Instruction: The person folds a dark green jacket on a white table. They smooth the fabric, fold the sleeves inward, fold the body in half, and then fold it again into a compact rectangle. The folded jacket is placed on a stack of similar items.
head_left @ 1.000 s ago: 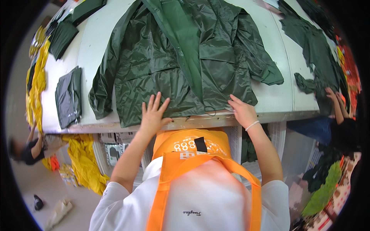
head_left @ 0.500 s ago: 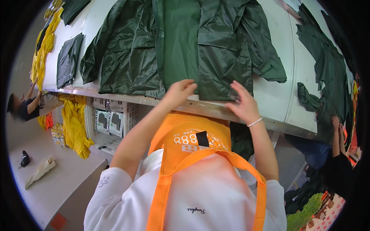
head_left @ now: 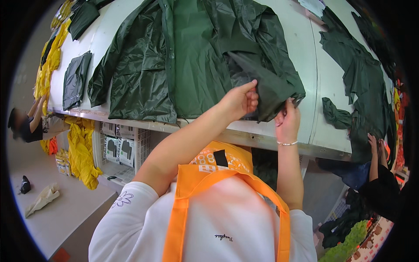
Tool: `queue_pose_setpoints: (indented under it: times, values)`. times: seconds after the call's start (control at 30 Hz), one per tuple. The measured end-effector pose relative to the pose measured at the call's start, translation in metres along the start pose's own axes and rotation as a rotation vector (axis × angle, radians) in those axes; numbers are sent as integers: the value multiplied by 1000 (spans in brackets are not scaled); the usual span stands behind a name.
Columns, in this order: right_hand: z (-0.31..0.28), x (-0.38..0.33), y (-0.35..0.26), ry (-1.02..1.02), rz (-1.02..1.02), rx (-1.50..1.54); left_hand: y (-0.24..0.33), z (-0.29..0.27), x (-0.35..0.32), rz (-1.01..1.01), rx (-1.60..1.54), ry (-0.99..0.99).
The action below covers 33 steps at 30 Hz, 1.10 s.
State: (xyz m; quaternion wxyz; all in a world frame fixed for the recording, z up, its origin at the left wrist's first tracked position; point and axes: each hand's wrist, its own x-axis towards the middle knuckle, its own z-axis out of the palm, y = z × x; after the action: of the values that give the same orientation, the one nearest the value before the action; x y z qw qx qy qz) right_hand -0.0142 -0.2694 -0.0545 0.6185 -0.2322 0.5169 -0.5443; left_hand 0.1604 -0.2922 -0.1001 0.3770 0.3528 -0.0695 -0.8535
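Dark green, glossy waterproof fabric: one large rain jacket (head_left: 183, 65), spread front-up on the long white desk (head_left: 305, 56), collar toward 12 o'clock, hem at the near desk edge toward 6 o'clock. Its long axis runs 12 to 6.

- Left hand (head_left: 239, 100): closed in a pinch on the jacket's lower right hem corner, thumb up, the cloth lifted and folded back over itself.
- Right hand (head_left: 288, 120): closed on the same lifted flap at its 3 o'clock end, just beside the left hand; a thin beaded bracelet (head_left: 287, 143) on the wrist. Both hands sit at the jacket's 5 o'clock corner, and the bulk of the garment lies from them toward 10 and 11 o'clock. The left hand is the nearer to the jacket's middle.
- Orange apron (head_left: 222, 174) with straps, worn over a white top, at 6 o'clock.
- Small folded dark green piece (head_left: 75, 81), on the desk at 9 o'clock of the jacket, apart from it.
- Second dark green garment (head_left: 358, 78), spread at 3 o'clock, with a crumpled green scrap (head_left: 336, 114) near it.
- Yellow raincoat material (head_left: 83, 148) hanging below the desk edge at 8 o'clock.
- Another person's hands (head_left: 374, 144) at the desk edge, 3 o'clock.
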Motion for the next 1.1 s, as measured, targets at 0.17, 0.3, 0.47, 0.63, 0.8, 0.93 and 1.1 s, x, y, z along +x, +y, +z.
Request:
queue_pose_setpoints:
  times: [0.17, 0.3, 0.47, 0.63, 0.8, 0.93, 1.1]
  values:
    - [-22, 10, -14, -58, 112, 386, -4, -5, -12, 37, 173, 300]
    - [-4, 14, -3, 28, 206, 550, -33, 0, -7, -114, 270, 487]
    - [-19, 18, -7, -41, 187, 722, -31, -7, -12, -154, 296, 473]
    - [-20, 19, -6, -41, 216, 752, -56, -8, -7, -244, 33, 197]
    - [-39, 15, -6, 140, 133, 585, -4, 2, -60, 26, -133, 207]
    - [-47, 5, 5, 192, 189, 351, 12, -6, -96, 169, -56, 39]
    - [-73, -17, 13, 241, -555, -668, 16, 19, -115, 294, 162, 99]
